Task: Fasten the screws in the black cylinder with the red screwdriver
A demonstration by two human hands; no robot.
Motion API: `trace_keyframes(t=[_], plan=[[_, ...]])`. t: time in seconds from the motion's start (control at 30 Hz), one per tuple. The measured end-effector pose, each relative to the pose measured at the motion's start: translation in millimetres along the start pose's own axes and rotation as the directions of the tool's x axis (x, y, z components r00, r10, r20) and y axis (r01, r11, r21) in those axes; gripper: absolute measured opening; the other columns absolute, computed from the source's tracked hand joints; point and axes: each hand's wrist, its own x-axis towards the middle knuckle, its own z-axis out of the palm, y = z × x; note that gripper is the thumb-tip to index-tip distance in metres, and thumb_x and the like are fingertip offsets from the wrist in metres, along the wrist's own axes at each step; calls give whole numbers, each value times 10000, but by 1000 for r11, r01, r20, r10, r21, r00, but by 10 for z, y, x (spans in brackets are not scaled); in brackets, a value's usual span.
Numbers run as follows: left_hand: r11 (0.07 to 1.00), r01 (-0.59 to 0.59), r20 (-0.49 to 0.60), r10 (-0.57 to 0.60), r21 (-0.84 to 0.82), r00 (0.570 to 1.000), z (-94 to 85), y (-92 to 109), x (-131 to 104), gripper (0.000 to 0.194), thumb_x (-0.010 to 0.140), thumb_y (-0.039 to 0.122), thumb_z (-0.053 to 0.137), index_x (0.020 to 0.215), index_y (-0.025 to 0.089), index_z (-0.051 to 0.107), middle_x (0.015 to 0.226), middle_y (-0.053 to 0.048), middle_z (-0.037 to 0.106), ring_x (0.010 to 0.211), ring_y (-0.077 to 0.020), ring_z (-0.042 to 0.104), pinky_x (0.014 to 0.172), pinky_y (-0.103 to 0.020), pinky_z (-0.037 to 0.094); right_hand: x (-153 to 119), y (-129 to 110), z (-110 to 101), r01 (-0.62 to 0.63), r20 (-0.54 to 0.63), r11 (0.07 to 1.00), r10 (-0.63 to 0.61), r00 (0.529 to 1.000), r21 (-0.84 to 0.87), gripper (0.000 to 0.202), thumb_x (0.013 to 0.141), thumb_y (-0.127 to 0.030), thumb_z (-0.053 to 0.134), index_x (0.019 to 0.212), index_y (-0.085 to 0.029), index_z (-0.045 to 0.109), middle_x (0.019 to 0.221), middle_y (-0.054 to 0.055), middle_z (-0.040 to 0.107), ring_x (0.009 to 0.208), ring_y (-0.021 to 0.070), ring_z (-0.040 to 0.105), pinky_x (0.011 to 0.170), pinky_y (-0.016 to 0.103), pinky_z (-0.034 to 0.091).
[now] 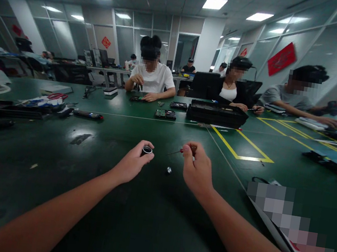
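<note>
My left hand (pixel 134 159) is closed around a small dark round part (pixel 147 150) with a pale ring-shaped rim, its round face turned up; I cannot tell its exact kind. In my right hand (pixel 197 169) is a small screwdriver (pixel 178 151) with a red-brown handle, gripped between thumb and fingers. Its thin shaft points left toward the round part, and the two are apart. On the green table (pixel 143 207) between the hands lies a small black-and-white piece (pixel 168 170), touched by neither hand.
Across the table sit a long black casing (pixel 217 114) and a circuit-board unit (pixel 165 114). Co-workers (pixel 152 76) work on the far side. A utility knife (pixel 88 115) and a heap of tools (pixel 52 101) lie left. Yellow tape (pixel 254 159) marks the right; a pixelated flat object (pixel 286 230) lies nearer.
</note>
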Motion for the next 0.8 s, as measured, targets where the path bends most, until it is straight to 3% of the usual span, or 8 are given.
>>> trace_keyframes(t=[0.13, 0.27, 0.43, 0.6, 0.7, 0.8], plan=[[979, -53, 78, 38, 196, 996, 38, 197, -3, 308, 872, 483, 624, 984, 196, 621, 911, -28, 651, 809, -193, 601, 710, -316, 451, 16, 6, -15, -1, -27, 1000, 1, 1000, -5, 232, 1007, -387, 426, 981, -210, 574, 819, 51, 670, 719, 209, 623, 645, 326, 435], [930, -158, 220, 87, 331, 972, 152, 288, 44, 229, 889, 401, 619, 1017, 220, 678, 986, -40, 672, 894, -213, 618, 748, -327, 463, 24, 13, -16, 3, -32, 1000, -3, 999, 2, 238, 1005, -391, 423, 974, -209, 574, 819, 53, 672, 724, 211, 624, 660, 334, 440], [795, -276, 346, 89, 540, 934, 372, 191, 182, 353, 918, 375, 574, 1242, 267, 666, 1085, -85, 647, 949, -270, 631, 781, -376, 487, 31, 20, -18, -6, -34, 1000, 6, 999, 0, 240, 1004, -386, 415, 977, -205, 571, 824, 57, 673, 736, 214, 633, 682, 342, 443], [705, -371, 405, 129, 604, 905, 480, 101, 308, 278, 913, 324, 559, 1110, 223, 728, 1007, -103, 663, 899, -263, 646, 770, -357, 508, 26, 36, -8, 2, -38, 1000, -2, 999, -3, 231, 1001, -381, 416, 967, -209, 566, 817, 54, 673, 733, 211, 634, 672, 334, 442], [725, -365, 385, 148, 584, 911, 411, 105, 334, 256, 903, 319, 564, 1069, 228, 736, 991, -94, 694, 900, -260, 656, 785, -359, 511, 22, 44, -7, 5, -32, 1000, -5, 999, -2, 237, 1004, -386, 412, 969, -211, 566, 826, 53, 677, 744, 214, 638, 680, 335, 442], [847, -290, 338, 141, 445, 931, 226, 97, 342, 261, 900, 328, 553, 1068, 255, 738, 1028, -54, 722, 892, -232, 668, 813, -352, 503, 19, 46, -16, 1, -31, 1000, -1, 1000, -7, 250, 1008, -403, 409, 969, -218, 571, 806, 44, 669, 717, 210, 624, 665, 331, 435]])
